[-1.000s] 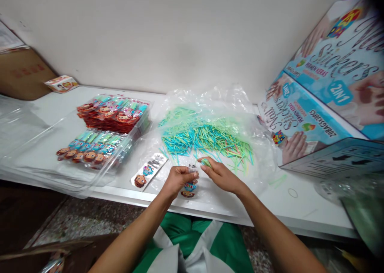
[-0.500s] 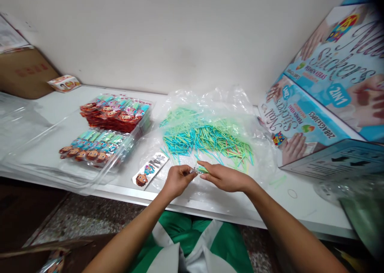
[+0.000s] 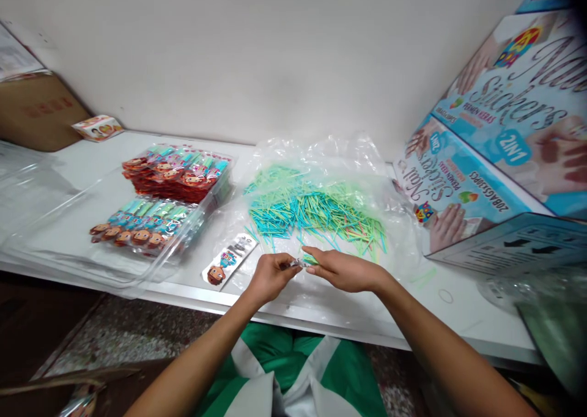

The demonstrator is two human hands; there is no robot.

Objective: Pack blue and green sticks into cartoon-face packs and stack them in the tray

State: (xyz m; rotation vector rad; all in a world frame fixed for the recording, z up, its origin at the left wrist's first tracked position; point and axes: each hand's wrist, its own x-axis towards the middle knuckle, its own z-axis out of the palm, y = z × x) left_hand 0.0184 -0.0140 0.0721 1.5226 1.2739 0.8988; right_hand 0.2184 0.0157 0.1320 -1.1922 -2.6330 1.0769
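Observation:
My left hand (image 3: 274, 276) is closed, thumb and fingers pinching one end of a small printed packet (image 3: 296, 262). My right hand (image 3: 347, 270) is closed too, holding thin green sticks (image 3: 310, 259) against the packet's other end. How far the sticks reach into the packet is hidden by the fingers. Just beyond the hands lies a loose pile of blue and green sticks (image 3: 316, 212) on clear plastic sheeting (image 3: 403, 233). A flat white packet printed with a cartoon figure (image 3: 229, 260) rests on the table left of my left hand.
At the left, a clear plastic tray (image 3: 158, 273) holds stacked cartoon packets (image 3: 137, 224). Blue printed boxes (image 3: 477, 166) stand at the right. A brown carton (image 3: 41, 111) and a small box (image 3: 98, 127) are at the back left. A thin ring (image 3: 446, 296) lies on the table (image 3: 389, 319).
Both hands stay almost in place at the packet. The packet between the fingertips has turned slightly, showing more of its print. The camera view has shifted a little.

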